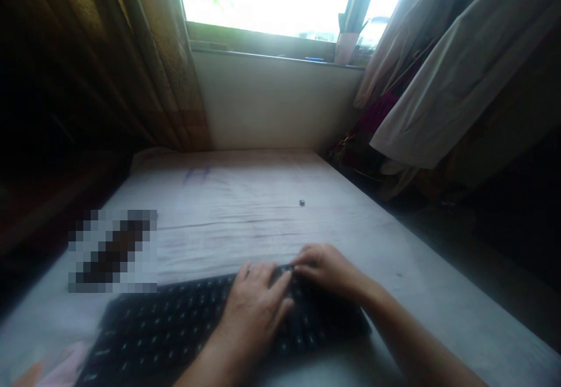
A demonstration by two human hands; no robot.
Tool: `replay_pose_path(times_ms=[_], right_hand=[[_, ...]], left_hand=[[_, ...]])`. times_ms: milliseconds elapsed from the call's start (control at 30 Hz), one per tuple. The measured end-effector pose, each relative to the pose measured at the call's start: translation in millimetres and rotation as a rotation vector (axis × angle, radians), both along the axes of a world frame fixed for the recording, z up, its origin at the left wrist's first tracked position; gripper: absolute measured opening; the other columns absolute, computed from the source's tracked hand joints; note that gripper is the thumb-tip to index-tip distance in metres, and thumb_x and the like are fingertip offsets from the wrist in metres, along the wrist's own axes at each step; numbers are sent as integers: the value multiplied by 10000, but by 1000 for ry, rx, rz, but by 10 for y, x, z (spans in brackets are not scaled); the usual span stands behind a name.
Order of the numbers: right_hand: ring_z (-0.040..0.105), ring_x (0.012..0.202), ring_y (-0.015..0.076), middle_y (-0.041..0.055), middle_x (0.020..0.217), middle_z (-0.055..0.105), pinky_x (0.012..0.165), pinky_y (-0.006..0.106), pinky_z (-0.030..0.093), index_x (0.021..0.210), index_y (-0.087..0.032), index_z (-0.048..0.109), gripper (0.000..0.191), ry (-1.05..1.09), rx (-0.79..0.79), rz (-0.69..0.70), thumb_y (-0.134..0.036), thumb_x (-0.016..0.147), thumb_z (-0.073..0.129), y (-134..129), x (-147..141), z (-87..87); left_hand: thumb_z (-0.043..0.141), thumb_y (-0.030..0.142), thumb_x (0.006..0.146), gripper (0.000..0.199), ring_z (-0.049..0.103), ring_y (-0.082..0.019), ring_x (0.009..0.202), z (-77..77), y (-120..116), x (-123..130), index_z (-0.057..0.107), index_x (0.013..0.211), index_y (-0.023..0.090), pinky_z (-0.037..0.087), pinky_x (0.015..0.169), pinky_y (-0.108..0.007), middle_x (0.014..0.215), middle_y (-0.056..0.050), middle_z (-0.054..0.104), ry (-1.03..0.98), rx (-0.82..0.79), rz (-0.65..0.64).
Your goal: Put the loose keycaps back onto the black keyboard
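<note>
A black keyboard [175, 322] lies at a slant on the pale cloth-covered surface [245, 200], near the bottom of the view. My left hand [258, 302] rests over its middle keys, fingers apart and pointing at the upper edge. At the keyboard's upper edge, just right of the left fingertips, my right hand [322, 267] has its thumb and fingers pressed together. Whatever is between those fingertips is too small and blurred to make out. A small dark object [302, 203] lies on the cloth beyond the hands.
A pixelated dark object [116, 252] lies on the left of the cloth. Pink fabric [65, 369] shows at the lower left. Behind are a curtain [162, 54], a window and a pink pot [346, 47] on the sill. Pale garments [456, 77] hang at the right.
</note>
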State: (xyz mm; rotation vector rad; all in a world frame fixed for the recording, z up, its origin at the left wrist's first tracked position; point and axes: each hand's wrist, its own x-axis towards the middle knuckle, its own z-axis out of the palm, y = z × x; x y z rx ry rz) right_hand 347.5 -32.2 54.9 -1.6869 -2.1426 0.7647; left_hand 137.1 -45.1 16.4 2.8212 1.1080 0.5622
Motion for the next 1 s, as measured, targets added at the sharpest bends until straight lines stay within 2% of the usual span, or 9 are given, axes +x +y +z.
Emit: replay_pose_path(times_ms=[200,533,667,867,1000], right_hand=[[685,782,171,44,835,755,739,247,496,837,-195,781,143,-9,-5,-103,-168,802,645,27,-3,-35],[654,795,191,60,849,734,752,288,469,802,-190,752,127,-42,27,-121,-136,793,637,4,-89,-42],[662,782,182,44,828,734,740,277,487,811,-190,749,133,12,10,-94,-144,810,624,13,-27,-43],[674,850,163,30,901,730,813,264,508,903,-197,759,151,100,-21,2,-155,827,636,18,88,-13],[658,814,166,41,912,707,781,272,506,889,-201,760,116,19,50,52,-166,801,693,-21,36,-34]], left_hand=[[601,311,906,400,589,-273,1145,-2,-8,7,567,1304,291,413,1052,-537,1266,-76,627,-3,-13,3],[570,333,924,360,606,-270,1126,37,19,21,590,1281,291,407,1054,-550,1232,-75,649,10,-42,10],[560,318,926,351,621,-269,1106,17,42,-14,593,1273,277,437,1032,-535,1218,-71,665,-52,-28,0],[448,277,970,307,649,-213,1074,-49,138,-195,583,1237,208,514,966,-410,1185,-58,699,-93,-36,0],[477,285,953,308,653,-246,1071,-72,151,-233,592,1226,202,518,956,-451,1189,-75,698,-93,-20,18]])
